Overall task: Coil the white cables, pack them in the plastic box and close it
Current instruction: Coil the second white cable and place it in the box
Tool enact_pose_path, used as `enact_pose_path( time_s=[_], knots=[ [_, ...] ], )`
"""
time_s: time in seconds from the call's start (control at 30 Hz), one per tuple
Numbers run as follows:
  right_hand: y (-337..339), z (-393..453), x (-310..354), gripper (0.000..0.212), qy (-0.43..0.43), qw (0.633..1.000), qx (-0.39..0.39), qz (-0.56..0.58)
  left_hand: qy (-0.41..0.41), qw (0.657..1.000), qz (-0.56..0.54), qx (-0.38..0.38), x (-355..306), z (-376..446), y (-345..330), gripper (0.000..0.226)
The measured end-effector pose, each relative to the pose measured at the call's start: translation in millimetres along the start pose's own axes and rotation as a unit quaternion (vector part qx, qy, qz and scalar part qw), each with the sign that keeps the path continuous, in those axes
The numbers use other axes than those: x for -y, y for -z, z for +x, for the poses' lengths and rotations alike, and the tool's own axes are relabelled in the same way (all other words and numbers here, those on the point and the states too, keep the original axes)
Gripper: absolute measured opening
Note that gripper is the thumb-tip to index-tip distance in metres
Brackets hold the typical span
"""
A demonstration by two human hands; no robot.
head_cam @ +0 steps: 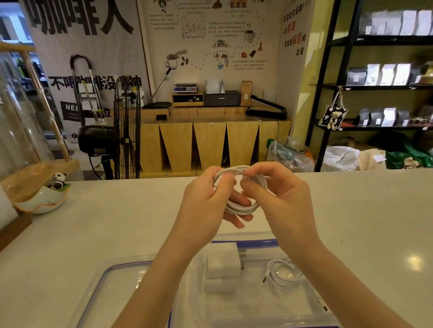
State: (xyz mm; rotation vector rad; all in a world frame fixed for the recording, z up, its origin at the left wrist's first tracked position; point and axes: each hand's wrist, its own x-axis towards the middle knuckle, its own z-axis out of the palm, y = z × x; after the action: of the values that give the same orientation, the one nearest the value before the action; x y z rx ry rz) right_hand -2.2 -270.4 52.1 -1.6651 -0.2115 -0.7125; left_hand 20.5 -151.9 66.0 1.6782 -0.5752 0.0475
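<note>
A white cable (239, 208) wound into a round coil is held above the counter by both hands. My left hand (207, 204) grips its left side, with the metal plug end by the thumb. My right hand (278, 193) pinches the top and right of the coil. Below them stands the clear plastic box (301, 306) with blue latches. Inside it lie a second coiled white cable (284, 275) at the right and a white charger block (223, 260) at the left. The clear lid (111, 287) with a blue seal lies flat to the left of the box.
The pale counter (114, 225) stretches to both sides. A bowl with a panda figure (44, 196) sits at its far left, next to a wooden stand. Beyond the counter are a black fan (124, 128), a wooden cabinet and black shelves at the right.
</note>
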Motion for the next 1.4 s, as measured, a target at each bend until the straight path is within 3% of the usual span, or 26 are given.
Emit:
enact_pose_path(
  time_s=[0.2,0.33,0.5,0.67,0.73,0.83,0.93,1.17,1.3,1.4],
  knots=[
    [-1,-2,0,0.014,0.058,0.998,0.002,0.016,-0.009,0.998,-0.057,0.018,-2,-1,3,0.019],
    [1,4,0,0.015,-0.054,0.997,0.048,0.036,-0.012,0.999,-0.047,0.017,-1,-1,1,0.024],
    [4,9,1,0.028,-0.105,0.987,0.124,-0.014,0.023,0.999,-0.045,0.018,-2,-2,3,0.024],
    [12,14,15,0.054,-0.218,0.962,0.123,0.112,0.068,0.99,-0.101,0.069,-9,-4,6,0.03],
    [16,14,15,0.069,-0.196,0.968,0.139,0.072,0.075,0.987,-0.11,0.093,-13,-5,8,0.03],
    [19,12,13,0.072,-0.129,0.983,0.125,-0.019,0.072,0.988,-0.067,0.123,-17,-5,13,0.024],
    [24,11,12,0.086,-0.022,0.984,0.126,-0.121,0.061,0.987,-0.009,0.147,-17,-6,19,0.013],
    [31,10,12,0.068,0.025,0.95,0.168,-0.262,0.026,0.971,0.134,0.196,-11,-7,28,0.004],
    [37,12,15,0.046,-0.085,0.929,0.284,-0.22,0.008,0.974,0.151,0.167,-6,-3,33,0.006],
    [41,13,12,0.034,-0.123,0.92,0.328,-0.174,0.001,0.975,0.156,0.156,0,-1,30,0.007]
  ],
)
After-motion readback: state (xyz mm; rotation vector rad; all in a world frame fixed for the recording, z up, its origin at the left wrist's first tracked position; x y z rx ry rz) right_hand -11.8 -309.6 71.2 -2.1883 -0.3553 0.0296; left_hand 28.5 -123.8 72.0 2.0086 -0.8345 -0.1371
